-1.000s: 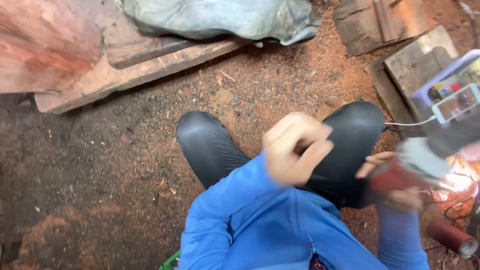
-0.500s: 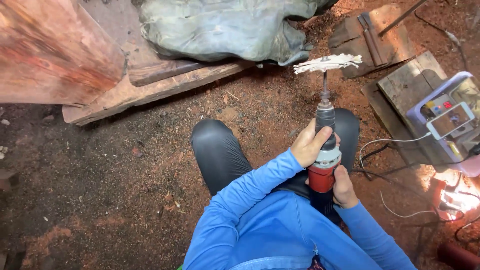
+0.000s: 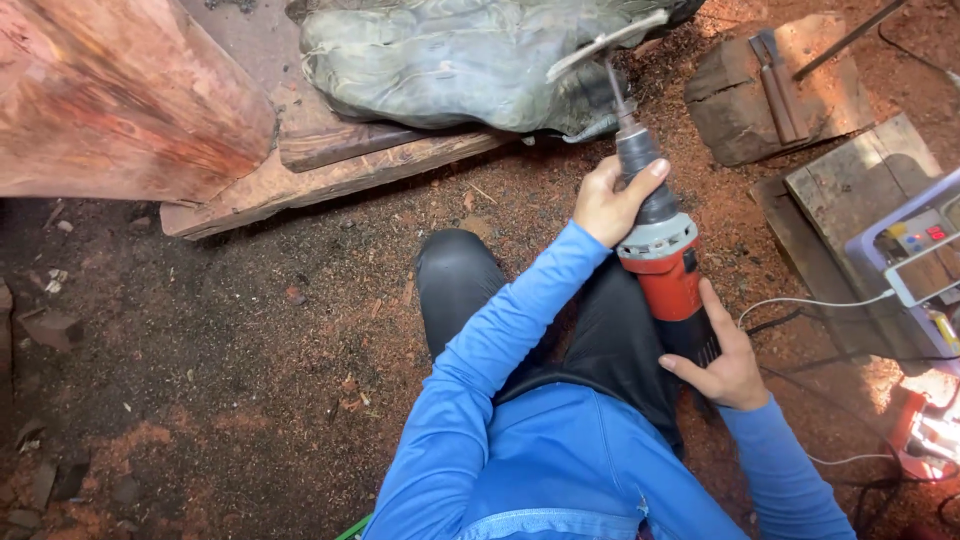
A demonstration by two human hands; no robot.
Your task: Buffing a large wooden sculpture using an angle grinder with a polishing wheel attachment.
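Red and grey, the power tool [image 3: 662, 255] lies slanted above the person's knees, its thin shaft pointing up toward the top edge of the ground area. The left hand [image 3: 612, 200] is wrapped around the dark front neck of the tool, fingers closed tight on it, the thumb lying along the neck. The right hand [image 3: 725, 360] holds the black rear end of the body, fingers curled under it and closed on it. At the tip of the shaft sits a pale flat disc [image 3: 605, 42], blurred, just in front of a grey-green tarp [image 3: 450, 60] near the top edge. The tarp rests on a wooden plank [image 3: 330, 170]. A big reddish log [image 3: 120, 100] fills the top left corner. Red sawdust covers the ground [image 3: 200, 350]. Near the right edge stand wooden blocks [image 3: 770, 90] and a small box with a white cable [image 3: 810, 300].
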